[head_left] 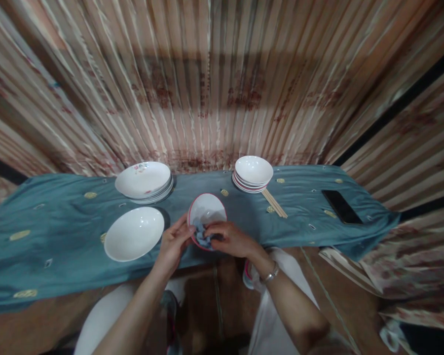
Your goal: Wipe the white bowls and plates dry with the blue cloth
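A white bowl (pixel 209 204) with a red rim is tilted toward me over the front of the table. My left hand (pixel 175 240) grips its left edge, thumb near the rim and fingers behind it. Inside the bowl, my right hand (pixel 227 238) presses a crumpled blue-grey cloth (pixel 201 235) against the lower inner wall. Left of my hands sits a larger white bowl (pixel 135 235). Behind that stands a stack of white plates (pixel 144 180), the top one with a flower print.
The table wears a teal cloth (pixel 70 222). At the back right are stacked small bowls (pixel 254 171), with wooden chopsticks (pixel 275 203) partly beneath them. A black phone (pixel 341 207) lies on the right. Curtains (pixel 207 98) hang close behind the table.
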Tool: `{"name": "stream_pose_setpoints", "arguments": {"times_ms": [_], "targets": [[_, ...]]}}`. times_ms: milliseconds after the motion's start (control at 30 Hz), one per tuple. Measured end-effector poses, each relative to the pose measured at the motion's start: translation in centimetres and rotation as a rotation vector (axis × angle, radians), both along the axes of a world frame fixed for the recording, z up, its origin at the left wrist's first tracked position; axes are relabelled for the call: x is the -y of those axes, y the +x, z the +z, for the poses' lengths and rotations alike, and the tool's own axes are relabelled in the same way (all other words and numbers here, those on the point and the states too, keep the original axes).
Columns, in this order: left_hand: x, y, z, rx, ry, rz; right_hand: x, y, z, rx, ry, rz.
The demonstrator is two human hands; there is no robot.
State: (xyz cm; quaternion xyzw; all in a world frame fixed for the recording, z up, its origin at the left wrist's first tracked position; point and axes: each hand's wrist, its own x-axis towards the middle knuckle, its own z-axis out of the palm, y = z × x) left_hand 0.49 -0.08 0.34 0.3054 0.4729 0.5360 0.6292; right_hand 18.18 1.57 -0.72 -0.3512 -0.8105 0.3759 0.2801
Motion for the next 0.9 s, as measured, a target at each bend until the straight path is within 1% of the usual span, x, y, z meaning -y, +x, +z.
{"name": "stream_pose_setpoints", "arguments": {"times_ms": [67, 167, 300, 467, 600, 733, 900], "targets": [[0.0, 0.1, 0.2, -0.021, -0.001, 0.016, 0.0, 0.3, 0.2, 0.163, 0.097, -0.053], [-0.1, 0.3, 0.3, -0.034, -0.007, 0.038, 0.0, 0.5, 0.0, 0.345, 0.244, -0.176], [-0.1, 0.5, 0.2, -0.014, -0.014, 0.035, -0.2, 0.4, -0.5, 0.474, 0.386, -0.308], [-0.2, 0.6, -0.3, 0.013, -0.020, 0.011, -0.5, 0.3, -0.9, 0.504, 0.453, -0.422], [-0.2, 0.4, -0.5, 0.018, -0.017, 0.002, -1.0, 0.5, -1.1, 0.455, 0.515, -0.472], [-0.2, 0.3, -0.3, 0.016, 0.004, -0.017, -1.3, 0.8, -1.0, 0.407, 0.550, -0.485], [-0.2, 0.3, -0.2, 0.003, 0.010, 0.011, -1.0, 1.1, -0.7, 0.419, 0.518, -0.451]]}}
